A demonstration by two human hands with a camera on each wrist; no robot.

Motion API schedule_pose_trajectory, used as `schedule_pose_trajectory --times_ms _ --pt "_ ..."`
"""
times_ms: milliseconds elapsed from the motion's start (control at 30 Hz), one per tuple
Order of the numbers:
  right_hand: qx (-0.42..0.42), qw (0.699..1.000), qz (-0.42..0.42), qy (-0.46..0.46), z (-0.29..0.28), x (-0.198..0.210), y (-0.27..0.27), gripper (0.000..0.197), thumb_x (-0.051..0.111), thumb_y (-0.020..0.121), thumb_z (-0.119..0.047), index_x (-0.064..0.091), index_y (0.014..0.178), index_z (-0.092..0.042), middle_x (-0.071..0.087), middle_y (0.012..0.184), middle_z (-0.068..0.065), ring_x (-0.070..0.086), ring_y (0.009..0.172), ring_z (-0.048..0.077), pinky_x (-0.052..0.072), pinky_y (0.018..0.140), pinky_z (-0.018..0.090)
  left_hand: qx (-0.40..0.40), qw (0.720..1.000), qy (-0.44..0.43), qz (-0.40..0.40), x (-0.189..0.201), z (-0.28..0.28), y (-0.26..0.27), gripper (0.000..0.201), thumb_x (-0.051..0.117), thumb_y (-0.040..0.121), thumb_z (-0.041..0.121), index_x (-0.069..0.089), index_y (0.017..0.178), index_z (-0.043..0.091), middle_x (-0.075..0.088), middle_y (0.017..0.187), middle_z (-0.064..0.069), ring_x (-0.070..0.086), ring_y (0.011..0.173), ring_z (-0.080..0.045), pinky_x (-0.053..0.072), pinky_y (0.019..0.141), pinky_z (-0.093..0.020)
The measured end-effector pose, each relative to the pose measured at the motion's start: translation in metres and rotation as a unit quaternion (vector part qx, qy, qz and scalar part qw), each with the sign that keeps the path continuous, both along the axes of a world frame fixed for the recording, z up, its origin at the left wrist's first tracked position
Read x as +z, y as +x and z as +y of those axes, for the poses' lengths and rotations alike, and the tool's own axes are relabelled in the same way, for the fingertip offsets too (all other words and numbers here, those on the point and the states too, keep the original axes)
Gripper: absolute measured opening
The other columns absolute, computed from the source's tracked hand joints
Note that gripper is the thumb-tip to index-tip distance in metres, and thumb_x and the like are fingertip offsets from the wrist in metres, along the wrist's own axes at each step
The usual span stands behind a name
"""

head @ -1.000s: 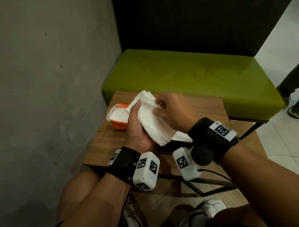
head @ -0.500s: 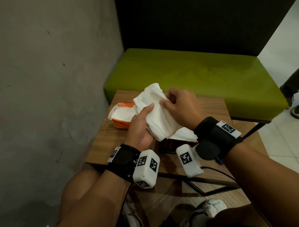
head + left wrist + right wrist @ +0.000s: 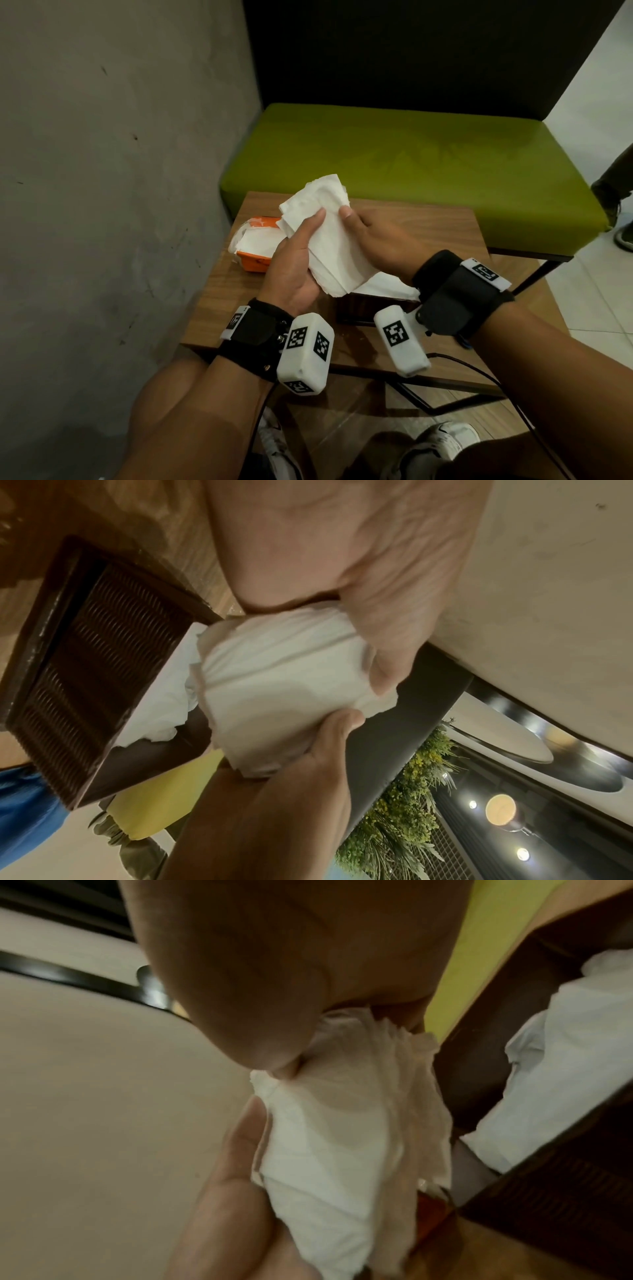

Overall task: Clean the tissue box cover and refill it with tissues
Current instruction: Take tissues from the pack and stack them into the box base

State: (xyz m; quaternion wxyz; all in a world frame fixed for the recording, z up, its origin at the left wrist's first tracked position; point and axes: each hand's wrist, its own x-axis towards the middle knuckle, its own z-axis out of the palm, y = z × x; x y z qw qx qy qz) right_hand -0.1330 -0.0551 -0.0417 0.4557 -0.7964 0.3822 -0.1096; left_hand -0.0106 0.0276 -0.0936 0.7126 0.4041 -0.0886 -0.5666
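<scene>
A stack of white tissues [image 3: 330, 240] is held above the small wooden table [image 3: 428, 222] by both hands. My left hand [image 3: 294, 263] grips its left side with the thumb laid on top; my right hand [image 3: 373, 240] pinches its right side. In the left wrist view the tissues [image 3: 284, 685] are squeezed between both hands. Below them stands the dark woven tissue box cover [image 3: 370, 305], open side up, with white tissues [image 3: 387, 291] inside; the cover [image 3: 92, 658] shows its ribbed wall. An orange tissue pack [image 3: 257, 246], torn open, lies on the table's left.
A green bench seat [image 3: 411, 164] with a dark backrest stands behind the table. A grey concrete wall [image 3: 120, 171] runs along the left. Someone's shoe [image 3: 621, 236] shows at the right edge. My knees and shoes are under the table's near edge.
Both hands lifted the tissue stack slightly up and away from me. The right hand's fingers uncurled and shifted its pinch; the stack's top now fans out above the thumbs.
</scene>
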Motion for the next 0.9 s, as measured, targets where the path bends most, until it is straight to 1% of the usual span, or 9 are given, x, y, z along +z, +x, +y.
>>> schedule_pose_trajectory --times_ms 67,233,333,433,500,600,700,767,900 --pt "-0.021 0.999 -0.014 0.033 -0.003 0.000 -0.002 0.060 0.028 0.109 -0.052 0.067 0.117 -0.006 0.072 0.114 0.008 0.069 0.104 0.026 0.055 0.098 0.048 -0.006 1.000 0.001 -0.003 0.000 0.001 0.003 0.048 0.070 0.100 0.022 0.061 0.145 0.009 0.070 0.138 -0.019 0.067 0.129 -0.037 0.048 0.113 -0.061" --pt "0.013 1.000 -0.002 0.019 0.002 -0.002 -0.001 0.061 0.028 0.109 -0.054 0.065 0.123 -0.007 0.072 0.118 0.011 0.070 0.105 0.028 0.055 0.099 0.050 -0.009 1.000 0.020 0.002 0.001 -0.002 -0.001 0.044 0.069 0.101 0.023 0.064 0.142 0.007 0.073 0.133 -0.019 0.070 0.124 -0.037 0.055 0.105 -0.058" --pt "-0.037 0.996 -0.046 0.073 -0.001 0.002 -0.003 0.056 0.032 0.105 -0.062 0.065 0.122 -0.021 0.072 0.117 0.002 0.070 0.101 0.017 0.059 0.090 0.041 -0.002 0.999 0.034 0.019 -0.002 -0.002 0.003 0.042 0.070 0.101 0.028 0.066 0.139 0.010 0.075 0.129 -0.019 0.072 0.121 -0.039 0.053 0.107 -0.060" --pt "-0.043 0.981 -0.077 0.172 -0.006 -0.001 -0.012 0.062 0.048 0.094 -0.073 0.064 0.128 -0.023 0.075 0.117 0.006 0.076 0.099 0.028 0.064 0.084 0.048 0.025 0.998 0.025 0.049 -0.004 -0.001 0.008 0.046 0.070 0.101 0.033 0.063 0.140 0.011 0.074 0.130 -0.021 0.069 0.123 -0.042 0.048 0.112 -0.064" --pt "-0.017 0.976 -0.077 0.201 -0.005 -0.008 -0.016 0.047 0.066 0.096 -0.051 0.066 0.126 -0.016 0.077 0.111 0.014 0.076 0.097 0.038 0.064 0.082 0.054 0.033 0.998 0.015 0.054 -0.003 -0.003 0.009 0.043 0.069 0.102 0.031 0.063 0.140 0.011 0.073 0.130 -0.021 0.070 0.123 -0.042 0.048 0.111 -0.064" --pt "-0.064 0.968 -0.113 0.214 -0.011 -0.015 -0.020 0.032 0.073 0.096 -0.020 0.068 0.122 -0.003 0.078 0.108 0.017 0.076 0.097 0.038 0.063 0.085 0.053 0.038 0.999 0.011 0.036 -0.002 -0.004 0.013 0.041 0.068 0.102 0.019 0.061 0.141 0.009 0.072 0.133 -0.020 0.069 0.125 -0.040 0.049 0.111 -0.063" --pt "-0.107 0.941 -0.175 0.269 -0.020 -0.012 -0.029 0.031 0.071 0.096 -0.014 0.065 0.125 -0.005 0.078 0.115 0.012 0.077 0.101 0.030 0.064 0.086 0.045 0.018 0.999 0.020 -0.024 -0.003 0.002 0.030 0.049 0.067 0.098 0.003 0.057 0.146 0.005 0.070 0.137 -0.018 0.068 0.127 -0.037 0.048 0.114 -0.060" --pt "-0.128 0.920 -0.208 0.306 -0.024 -0.011 -0.034 0.028 0.067 0.098 -0.012 0.065 0.126 -0.009 0.078 0.116 0.011 0.077 0.101 0.028 0.064 0.085 0.044 -0.012 0.996 0.052 -0.072 -0.001 0.005 0.038 0.053 0.063 0.096 -0.006 0.054 0.148 0.005 0.071 0.136 -0.018 0.070 0.124 -0.037 0.052 0.109 -0.060" --pt "-0.154 0.917 -0.222 0.293 -0.016 -0.015 -0.025 0.029 0.062 0.101 -0.019 0.060 0.130 -0.015 0.074 0.122 0.011 0.075 0.105 0.029 0.064 0.083 0.047 -0.047 0.988 0.077 -0.124 0.009 0.000 0.020 0.041 0.062 0.103 0.003 0.057 0.143 0.006 0.074 0.131 -0.014 0.072 0.121 -0.032 0.062 0.097 -0.048"
